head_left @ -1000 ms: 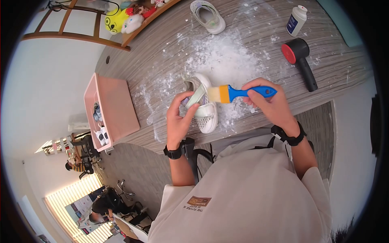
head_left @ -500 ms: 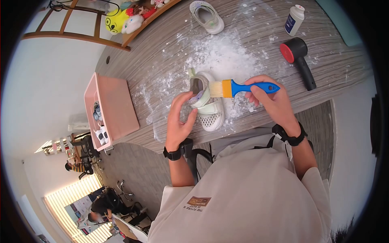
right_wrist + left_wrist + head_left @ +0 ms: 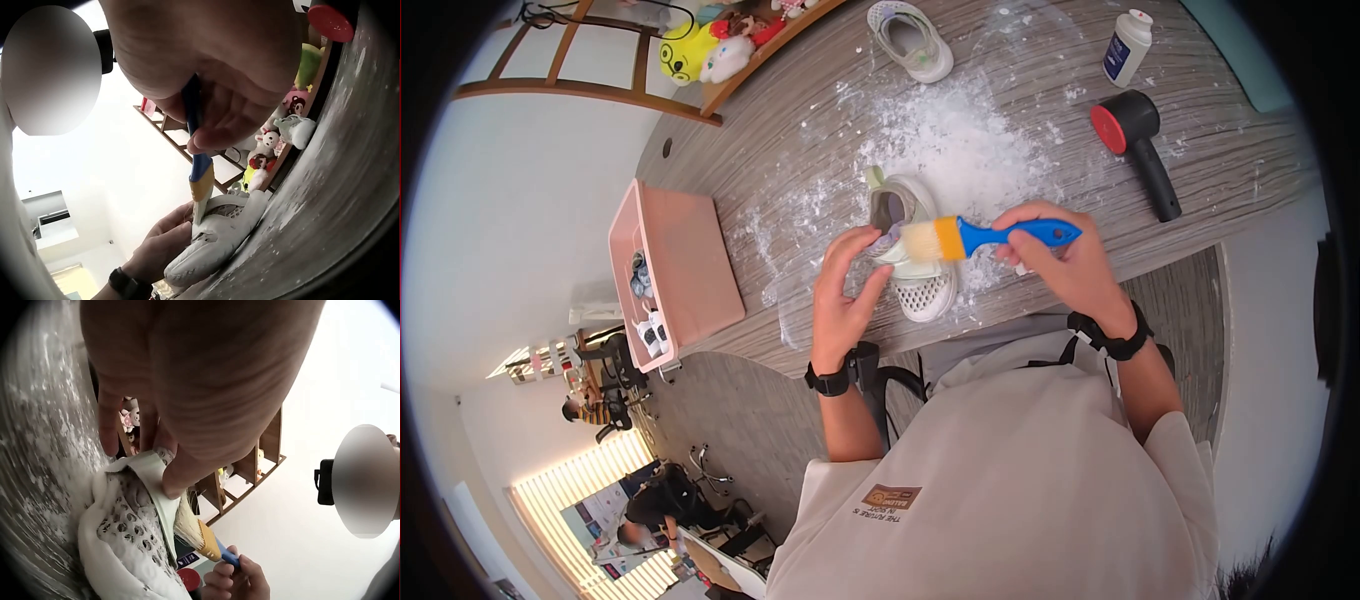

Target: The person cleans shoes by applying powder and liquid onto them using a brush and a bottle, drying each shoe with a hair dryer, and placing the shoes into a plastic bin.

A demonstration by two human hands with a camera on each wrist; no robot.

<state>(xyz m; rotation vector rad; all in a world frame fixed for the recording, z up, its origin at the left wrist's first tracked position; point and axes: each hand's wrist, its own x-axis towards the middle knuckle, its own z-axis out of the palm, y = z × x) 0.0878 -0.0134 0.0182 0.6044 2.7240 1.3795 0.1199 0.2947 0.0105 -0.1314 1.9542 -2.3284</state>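
Observation:
A small white perforated shoe with pale green straps stands on the table, toe toward the person. My left hand holds it from the left side; in the left wrist view the thumb lies on the pale strap, with other fingers on the far side. My right hand grips the blue handle of a brush with a yellow band. Its pale bristles lie over the strap area of the shoe. The right wrist view has the brush pointing down at the shoe.
White powder is spread over the table. A matching shoe stands farther back. On the right are a white bottle and a black handheld device with a red end. A pink bin with shoes inside stands left.
The shoe has turned more upright and shifted slightly right under the left hand. The brush has swung from the shoe's right edge leftward onto its straps.

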